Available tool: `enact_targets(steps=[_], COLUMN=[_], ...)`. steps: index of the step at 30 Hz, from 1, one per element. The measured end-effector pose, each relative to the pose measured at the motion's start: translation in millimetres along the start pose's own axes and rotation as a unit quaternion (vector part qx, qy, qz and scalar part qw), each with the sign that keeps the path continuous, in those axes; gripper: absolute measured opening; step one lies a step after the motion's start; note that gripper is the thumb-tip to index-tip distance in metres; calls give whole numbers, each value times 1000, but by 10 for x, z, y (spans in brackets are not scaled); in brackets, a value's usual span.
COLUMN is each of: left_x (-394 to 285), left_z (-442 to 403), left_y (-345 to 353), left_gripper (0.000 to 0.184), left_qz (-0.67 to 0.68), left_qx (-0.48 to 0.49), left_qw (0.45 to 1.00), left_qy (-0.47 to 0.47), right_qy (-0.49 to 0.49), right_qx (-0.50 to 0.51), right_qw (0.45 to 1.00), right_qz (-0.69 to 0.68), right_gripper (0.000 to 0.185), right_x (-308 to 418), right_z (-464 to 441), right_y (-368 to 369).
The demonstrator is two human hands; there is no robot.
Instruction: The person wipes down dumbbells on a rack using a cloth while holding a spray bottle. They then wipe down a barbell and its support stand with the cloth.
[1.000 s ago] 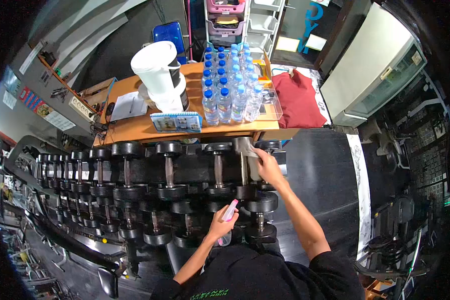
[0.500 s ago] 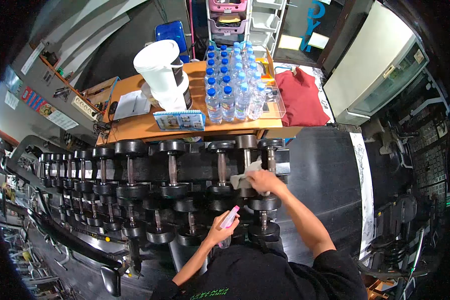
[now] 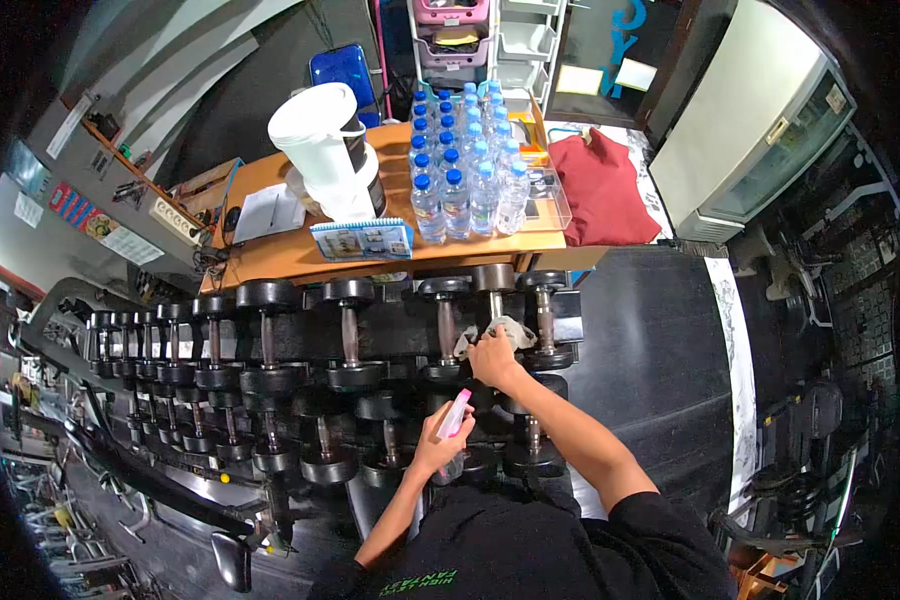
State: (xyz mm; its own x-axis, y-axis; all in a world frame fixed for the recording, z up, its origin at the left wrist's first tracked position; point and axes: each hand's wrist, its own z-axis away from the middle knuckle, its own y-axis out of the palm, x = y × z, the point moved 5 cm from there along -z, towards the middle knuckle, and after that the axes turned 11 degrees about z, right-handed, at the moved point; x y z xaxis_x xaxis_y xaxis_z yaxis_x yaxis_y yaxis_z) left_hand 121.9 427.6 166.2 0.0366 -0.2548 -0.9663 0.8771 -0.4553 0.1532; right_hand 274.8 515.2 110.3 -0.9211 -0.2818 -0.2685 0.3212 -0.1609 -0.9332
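My right hand (image 3: 493,358) is closed on a pale cloth (image 3: 511,333), pressed against the lower part of a dumbbell (image 3: 494,279) on the upper rack row. The hand and cloth hide that dumbbell's lower head. My left hand (image 3: 440,442) grips a spray bottle with a pink and white top (image 3: 456,413), held upright in front of the lower row. To the left of the cloth stands another dumbbell (image 3: 445,325), and to its right is one more with black heads (image 3: 545,318).
Behind the rack, a wooden table (image 3: 270,257) bears water bottles (image 3: 455,205), white buckets (image 3: 315,125) and a desk calendar (image 3: 362,241). A red cloth item (image 3: 605,190) lies right of it, near a white fridge (image 3: 740,130). More dumbbells (image 3: 268,340) extend left.
My right hand and the cloth have moved from the dumbbell's upper head down towards its lower end. My left hand has stayed near the same place with the spray bottle.
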Motion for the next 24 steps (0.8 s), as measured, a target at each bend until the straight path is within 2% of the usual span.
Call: enact_targets(steps=[3,6,7,9,10,11,13,15,16,17,19,21,23,24], left_x=[69,103,96,118,150,187,165,118,113,112,94,162,195,195], left_z=[48,97,114,102,85,77,44,13,-11,-13,-16,8,28,49], left_y=[-32,-59,-70,-79,-96,-97,-53,-6,7,10,34,45,77,104], left_gripper=[18,18,17,17,17,17,16,17,17,17,19,19,18,18], left_qz=[9,20,22,28,21,13,13,14,0,-2,-25,-11,2,-4], left_qx=[-6,-9,-11,-12,-7,0,6,23,30,29,37,29,27,30], left_qw=[1000,999,999,999,999,999,999,999,999,999,999,999,999,999], left_qy=[-14,-33,-30,-28,-32,-36,-36,-29,-26,-26,-4,-14,-24,-32], right_qy=[-29,-44,-17,66,152,198,216,147,184,183,144,140,91,108], right_qx=[36,52,75,94,45,21,-27,-39,-82,-83,-54,-38,-17,-31], right_qw=[999,980,961,960,958,948,943,971,959,959,957,956,955,939], right_qz=[-26,-187,-266,-254,-240,-247,-251,-185,-198,-199,-248,-253,-281,-324], right_gripper=[26,31,32,33,34,34,31,27,28,28,30,29,26,24], right_x=[-158,-454,-603,-919,-1060,-1132,-1053,-765,-680,-690,-715,-781,-806,-849], right_z=[27,208,308,336,345,384,429,413,461,492,579,591,589,583], right_y=[50,-104,-304,-244,-179,-113,-100,186,136,125,139,68,-105,-228])
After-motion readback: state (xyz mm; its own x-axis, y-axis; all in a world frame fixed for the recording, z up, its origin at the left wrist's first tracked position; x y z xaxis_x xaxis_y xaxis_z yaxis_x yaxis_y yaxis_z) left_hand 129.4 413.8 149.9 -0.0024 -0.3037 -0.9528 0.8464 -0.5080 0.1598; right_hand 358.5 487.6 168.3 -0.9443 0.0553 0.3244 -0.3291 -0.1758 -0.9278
